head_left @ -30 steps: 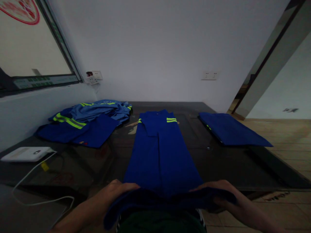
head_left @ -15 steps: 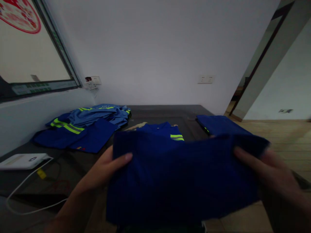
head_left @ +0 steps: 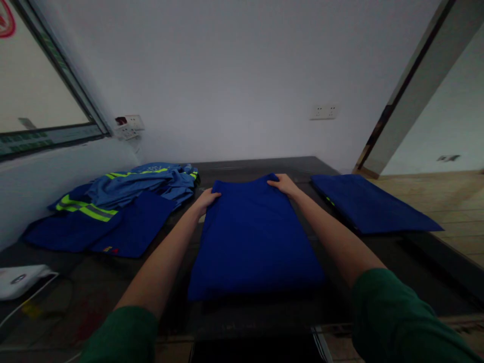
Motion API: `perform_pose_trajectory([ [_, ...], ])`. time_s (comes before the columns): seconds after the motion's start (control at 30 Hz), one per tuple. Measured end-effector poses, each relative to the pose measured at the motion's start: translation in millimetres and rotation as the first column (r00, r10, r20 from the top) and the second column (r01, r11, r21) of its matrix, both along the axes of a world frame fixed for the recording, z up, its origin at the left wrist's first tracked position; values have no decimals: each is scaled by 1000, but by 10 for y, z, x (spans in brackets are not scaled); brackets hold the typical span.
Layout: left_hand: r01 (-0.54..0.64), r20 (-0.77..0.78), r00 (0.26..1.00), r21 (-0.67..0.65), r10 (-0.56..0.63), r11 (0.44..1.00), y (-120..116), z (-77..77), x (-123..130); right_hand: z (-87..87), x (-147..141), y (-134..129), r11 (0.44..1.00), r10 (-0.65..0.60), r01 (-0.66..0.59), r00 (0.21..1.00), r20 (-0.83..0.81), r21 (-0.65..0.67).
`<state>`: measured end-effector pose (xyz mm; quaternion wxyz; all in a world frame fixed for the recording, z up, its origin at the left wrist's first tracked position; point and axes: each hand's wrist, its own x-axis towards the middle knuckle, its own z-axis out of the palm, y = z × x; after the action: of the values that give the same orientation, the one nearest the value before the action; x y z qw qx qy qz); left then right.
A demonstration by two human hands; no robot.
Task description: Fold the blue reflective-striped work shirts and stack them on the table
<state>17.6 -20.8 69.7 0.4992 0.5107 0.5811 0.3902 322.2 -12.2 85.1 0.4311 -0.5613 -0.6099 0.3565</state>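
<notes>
A folded blue garment lies flat on the dark table in front of me, its far edge slightly raised between my hands. My left hand pinches the far left corner, thumb on top and the other fingers underneath. At the far right corner, my right hand grips the cloth the same way. The garment hides whatever lies beneath it.
Crumpled blue workwear with yellow-green reflective bands lies to the left. On the right is a folded blue stack. A white device with a cable sits at the near left of the table. A wall stands behind.
Both hands have carried the blue garment from mid-air down and away onto the table. It now covers the spot where a blue garment with a reflective band showed. My view has shifted slightly right.
</notes>
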Motion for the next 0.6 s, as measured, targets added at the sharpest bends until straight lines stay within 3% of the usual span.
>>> perform_pose_trajectory([
  [0.1, -10, -41, 999, -64, 8, 998, 128, -243, -83, -391, -24, 98, 997, -23, 23, 1000, 3, -79],
  [0.2, -8, -43, 999, -110, 3, 994, 150, -354, -208, -613, 33, 90, 991, -7, 5, 1000, -18, -133],
  [0.33, 22, -35, 999, -144, -27, 989, 197, -388, -318, -684, 134, 136, 986, 28, -31, 999, -22, -163],
  [0.6, -25, -131, 991, -52, 18, 998, 479, -475, -348, -791, 142, 354, 985, -81, 81, 997, 7, -153],
])
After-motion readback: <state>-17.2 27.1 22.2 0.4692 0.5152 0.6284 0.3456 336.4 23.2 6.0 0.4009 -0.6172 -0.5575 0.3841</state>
